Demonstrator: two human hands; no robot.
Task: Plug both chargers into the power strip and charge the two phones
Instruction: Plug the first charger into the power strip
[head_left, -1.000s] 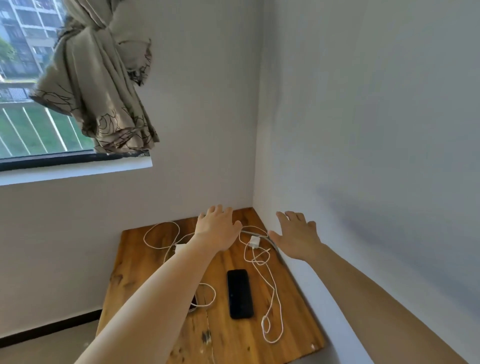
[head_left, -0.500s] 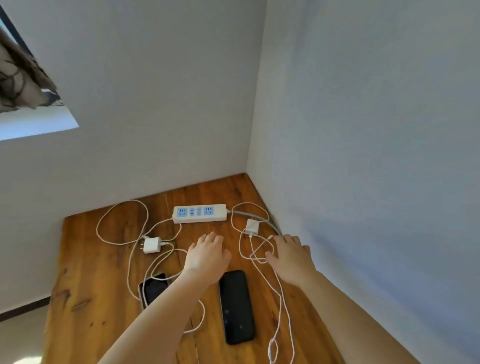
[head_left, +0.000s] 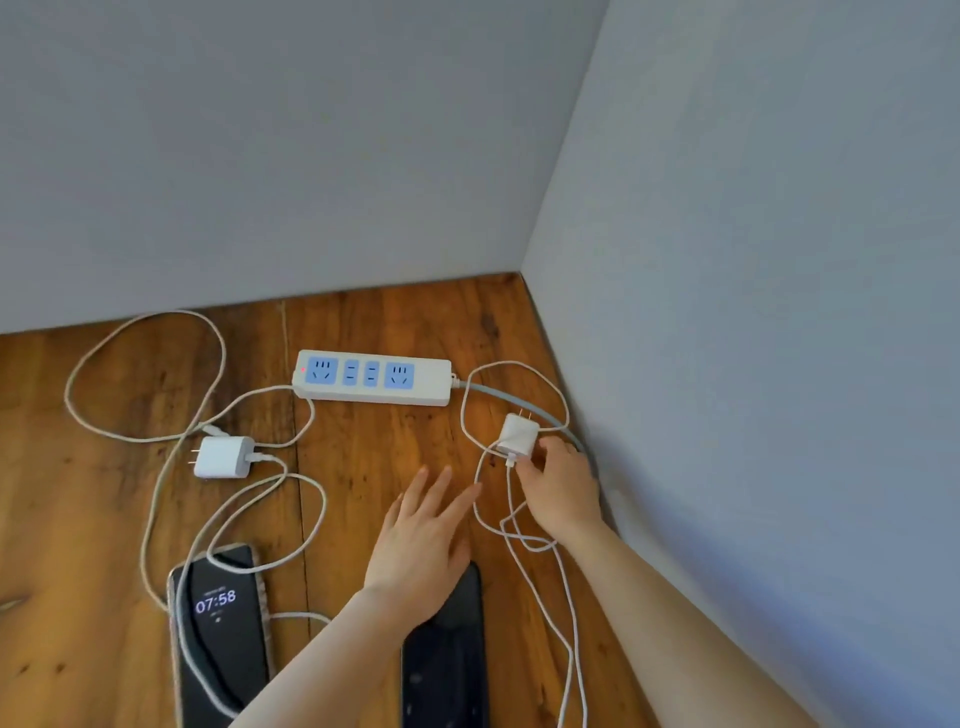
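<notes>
While my right hand's fingers (head_left: 527, 470) pinch the lower end of the right charger (head_left: 518, 434), where its cable leaves it, I keep the prongs pointing up and away toward the power strip (head_left: 372, 378), which I judge saves turning it before it goes in. That right hand (head_left: 561, 493) sits close to the side wall, just off the strip's cord end. My left hand (head_left: 423, 535) holds nothing: its fingers (head_left: 441, 493) are spread and flat, low over the counter (head_left: 389, 462) below the strip, the wrist over the top of the dark phone (head_left: 445, 670); I take it as ready to steady the strip or the cable.

The strip lies flat near the back wall, a white bar with four blue sockets, all vacant, and a small red light at its left end; its grey cord runs off toward the corner. The right charger is a small white cube with two metal prongs, its white cable (head_left: 540, 571) looping loosely around it and trailing down past the dark phone. The left charger (head_left: 223, 457) lies on its side to the lower left of the strip, unplugged, prongs pointing left. Below it the lit phone (head_left: 221, 623) shows 07:58, with cable draped over it; I cannot tell whether either phone has a cable plugged in.
</notes>
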